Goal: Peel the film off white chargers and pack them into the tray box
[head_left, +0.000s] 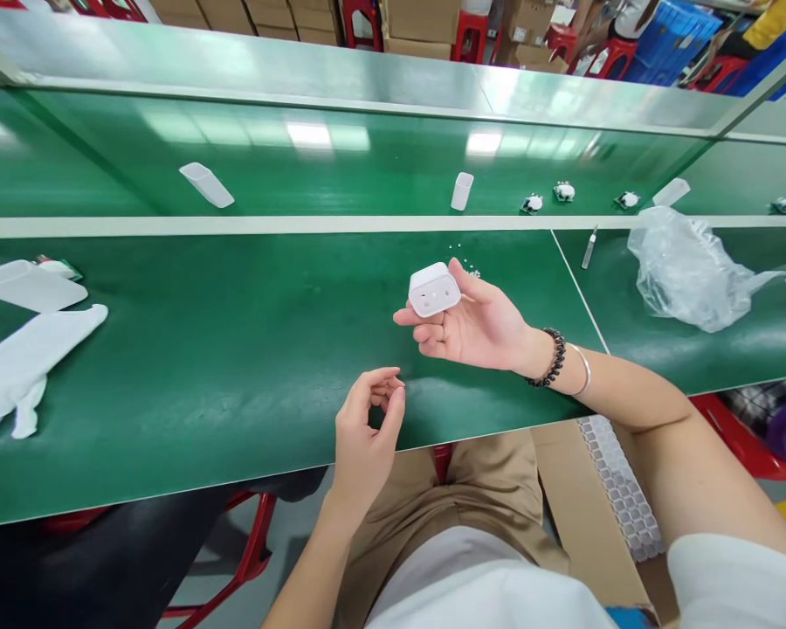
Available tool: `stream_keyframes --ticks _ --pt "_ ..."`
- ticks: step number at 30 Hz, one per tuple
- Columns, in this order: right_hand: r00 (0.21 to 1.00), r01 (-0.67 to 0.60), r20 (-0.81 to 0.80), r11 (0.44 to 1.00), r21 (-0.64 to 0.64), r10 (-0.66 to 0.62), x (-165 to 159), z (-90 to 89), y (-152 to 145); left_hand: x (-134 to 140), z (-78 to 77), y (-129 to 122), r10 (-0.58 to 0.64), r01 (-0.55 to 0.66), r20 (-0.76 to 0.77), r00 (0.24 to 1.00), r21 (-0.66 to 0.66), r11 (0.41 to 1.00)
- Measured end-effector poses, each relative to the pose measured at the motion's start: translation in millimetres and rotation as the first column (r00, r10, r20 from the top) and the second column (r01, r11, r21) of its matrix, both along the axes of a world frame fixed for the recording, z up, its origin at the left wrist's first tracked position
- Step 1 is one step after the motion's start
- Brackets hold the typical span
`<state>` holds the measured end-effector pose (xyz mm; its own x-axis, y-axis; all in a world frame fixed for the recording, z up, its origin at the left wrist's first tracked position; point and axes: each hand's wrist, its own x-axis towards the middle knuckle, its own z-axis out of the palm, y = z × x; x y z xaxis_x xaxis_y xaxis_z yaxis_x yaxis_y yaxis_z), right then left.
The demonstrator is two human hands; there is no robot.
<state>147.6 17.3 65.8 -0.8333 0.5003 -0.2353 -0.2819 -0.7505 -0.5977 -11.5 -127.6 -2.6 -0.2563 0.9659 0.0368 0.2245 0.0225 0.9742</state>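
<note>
My right hand (468,323) is raised over the green worktop, its fingers and thumb around a white plastic charger housing (435,291). The housing's face, with small slots in it, is turned towards me. Nearer the table's front edge, my left hand (370,419) is empty, fingers bent and thumb apart from them. It is below and left of the housing, not touching it. Small white bits (472,273) lie on the worktop just behind my right hand.
Along the back ledge stand white housings (207,185) and small circuit assemblies (564,191). A clear plastic bag (691,266) and a small pen-like tool (589,248) lie right. What looks like a co-worker's white-gloved hand (32,367) is left. An open carton (573,498) of small pieces is beside my lap.
</note>
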Motion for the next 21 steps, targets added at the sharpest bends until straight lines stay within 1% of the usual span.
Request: stream_keyframes --ticks 2,3,5,6,8,11,12,13,14,15,16,17,19,21 --pt "0.998 -0.057 -0.022 0.997 0.057 0.058 1.1 -1.5 1.8 -1.4 0.2 0.2 -0.007 0.007 -0.018 1.000 0.007 1.000" --pt "0.997 -0.081 -0.009 0.991 0.105 0.082 1.2 -3.0 2.8 -2.1 0.2 0.4 -0.008 0.008 -0.025 1.000 0.008 1.000" --pt "0.993 -0.104 0.076 0.964 0.244 0.088 0.6 -8.2 5.0 -3.4 -0.6 0.8 -0.005 0.006 -0.035 0.999 0.007 1.000" --pt "0.988 -0.108 0.137 0.938 0.329 0.066 -0.1 -11.7 6.2 -4.0 -1.3 0.9 -0.005 0.005 -0.040 0.999 0.004 1.000" --pt "0.967 -0.116 0.256 0.867 0.485 -0.013 -2.0 -20.6 10.2 -5.2 -3.2 1.0 -0.007 0.007 -0.064 0.998 0.003 1.000" --pt "0.919 -0.112 0.360 0.768 0.631 -0.162 -3.6 -34.3 26.6 -7.4 -6.4 1.5 -0.011 0.012 -0.125 0.992 0.007 1.000" --pt "0.898 -0.096 0.375 0.730 0.677 -0.230 -2.2 -37.7 36.8 -8.1 -7.5 1.9 -0.007 0.007 -0.148 0.989 0.003 1.000" --pt "0.860 -0.078 0.391 0.673 0.735 -0.328 1.1 -39.9 49.7 -8.9 -8.4 2.5 -0.001 0.000 -0.170 0.985 -0.005 1.000" --pt "0.797 -0.066 0.404 0.601 0.797 -0.449 7.0 -40.8 65.1 -9.5 -9.3 3.1 0.001 -0.004 -0.192 0.981 -0.016 1.000" --pt "0.709 -0.063 0.407 0.523 0.850 -0.576 15.6 -40.1 82.6 -9.9 -10.2 3.7 -0.001 -0.005 -0.214 0.977 -0.025 1.000" --pt "0.586 -0.080 0.402 0.444 0.893 -0.703 27.4 -38.0 101.5 -10.2 -11.1 4.2 -0.005 -0.002 -0.233 0.973 -0.029 1.000" --pt "0.458 -0.089 0.388 0.393 0.915 -0.800 42.0 -34.7 121.0 -10.4 -12.1 4.7 -0.012 0.005 -0.250 0.968 -0.029 1.000" --pt "0.240 -0.089 0.352 0.341 0.936 -0.905 77.7 -26.8 158.8 -10.2 -14.7 5.6 -0.026 0.023 -0.280 0.960 -0.016 1.000" --pt "0.019 -0.088 0.316 0.314 0.945 -0.948 115.8 -21.0 190.8 -9.8 -17.4 7.1 -0.039 0.039 -0.314 0.949 -0.008 0.999"
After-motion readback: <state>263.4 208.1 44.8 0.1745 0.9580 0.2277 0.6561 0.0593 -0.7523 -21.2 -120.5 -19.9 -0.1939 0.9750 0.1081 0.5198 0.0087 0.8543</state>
